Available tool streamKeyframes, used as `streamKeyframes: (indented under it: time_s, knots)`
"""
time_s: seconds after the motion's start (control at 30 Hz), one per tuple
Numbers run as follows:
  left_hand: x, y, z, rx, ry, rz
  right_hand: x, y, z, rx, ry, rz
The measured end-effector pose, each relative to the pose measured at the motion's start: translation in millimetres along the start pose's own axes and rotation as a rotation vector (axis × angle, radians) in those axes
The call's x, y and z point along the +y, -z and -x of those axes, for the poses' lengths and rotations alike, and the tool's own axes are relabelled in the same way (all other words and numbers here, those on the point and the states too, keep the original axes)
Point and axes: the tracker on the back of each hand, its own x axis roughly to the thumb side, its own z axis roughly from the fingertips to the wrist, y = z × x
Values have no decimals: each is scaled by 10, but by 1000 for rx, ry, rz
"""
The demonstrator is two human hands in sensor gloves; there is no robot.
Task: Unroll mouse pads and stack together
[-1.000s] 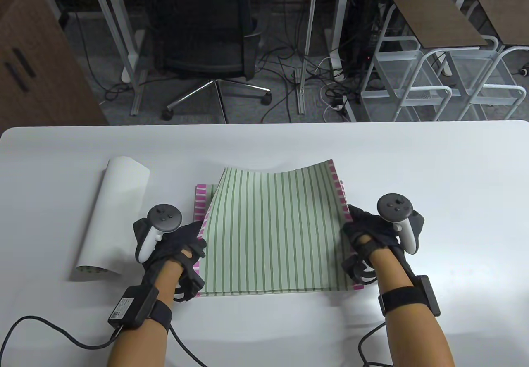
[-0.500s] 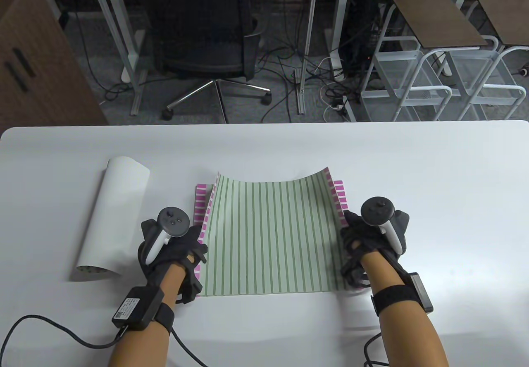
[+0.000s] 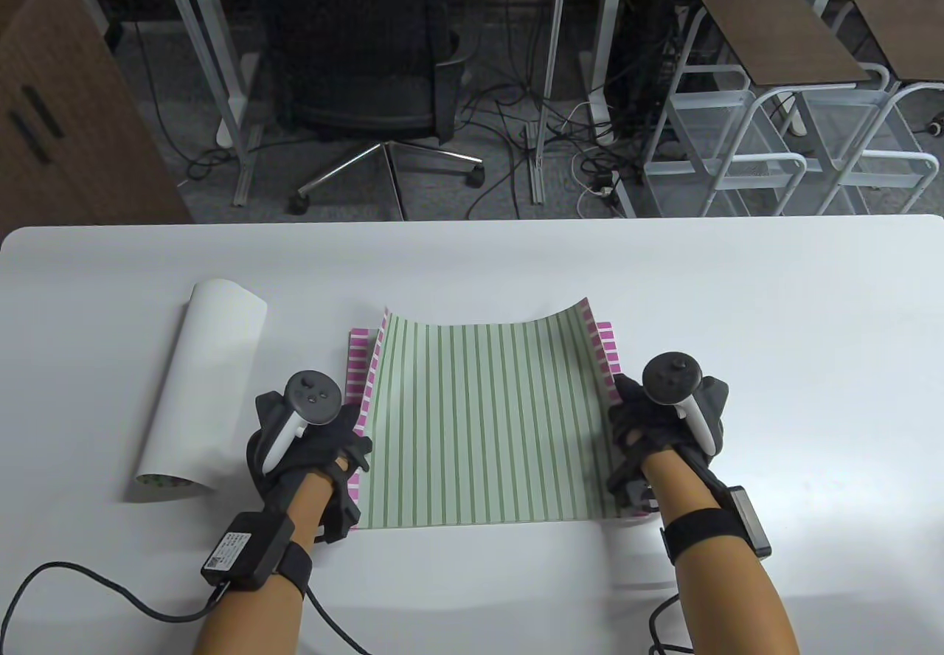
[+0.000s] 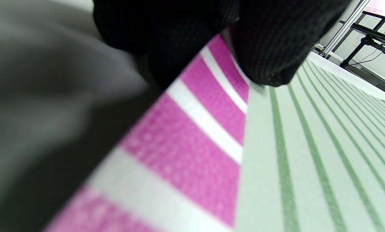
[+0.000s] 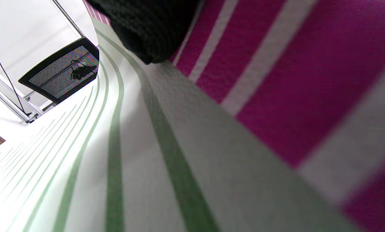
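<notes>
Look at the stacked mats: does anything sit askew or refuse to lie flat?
Yes. The green-striped pad lies on the pink-striped pad, but its far corners curl upward. The white roll to the left remains rolled.

Unrolled pad (image 3: 483,419) atop another pad (image 3: 358,360), roll (image 3: 203,382) lying left

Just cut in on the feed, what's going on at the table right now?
The left hand and right hand press on the side edges of a green-striped mouse pad laid on a pink-striped pad. Its far edge curls up. A third pad, the white roll, lies to the left, not yet unrolled.
</notes>
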Motion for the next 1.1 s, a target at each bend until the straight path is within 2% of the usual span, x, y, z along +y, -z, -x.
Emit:
streamKeyframes:
  time_s: [0.5, 0.6, 0.67, 0.77, 0.83, 0.87, 0.9, 0.97, 1.0, 1.07, 1.1]
  knots:
    - [-4, -5, -9, 5, 17, 10, -4, -3, 7, 6, 11, -17]
    - [30, -32, 8, 41, 19, 9, -26, -7, 33, 20, 39, -37]
    - [91, -74, -3, 51, 32, -22, -55, -15, 40, 30, 57, -60]
    - [258, -170, -86, 7, 78, -151, -153, -52, 2, 37, 16, -111]
    - [350, -242, -173, -28, 121, -220, -238, -89, -53, 51, -54, -85]
    - [380, -271, -224, -80, 140, -247, -300, -118, -99, 37, -125, -38]
    - [384, -286, -272, -146, 154, -247, -352, -151, -156, 4, -165, -2]
    - [343, -289, -341, -196, 204, -208, -386, -216, -268, -59, -175, 44]
    - [290, -268, -363, -219, 227, -155, -357, -264, -374, -151, -173, 44]
    - [187, -219, -373, -228, 281, -76, -249, -322, -516, -219, -226, 10]
    - [120, -184, -365, -213, 330, -11, -134, -344, -591, -276, -296, -55]
